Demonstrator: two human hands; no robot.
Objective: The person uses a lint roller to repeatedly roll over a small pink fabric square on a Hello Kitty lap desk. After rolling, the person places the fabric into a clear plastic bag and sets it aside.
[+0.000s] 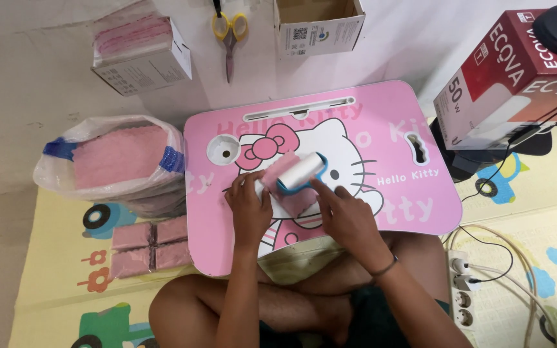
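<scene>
Where the pink cloth (289, 183) lies mid-table (381, 116), pinned at its left end by the left grip (247, 205); right grip (346, 216) clenched on the lint roller (301, 173), long axis slanting near-left to far-right across the cloth.

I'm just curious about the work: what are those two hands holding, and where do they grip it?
The left hand pins the pink cloth at its left edge; the right hand fingers press the blue-framed roller from below.
</scene>
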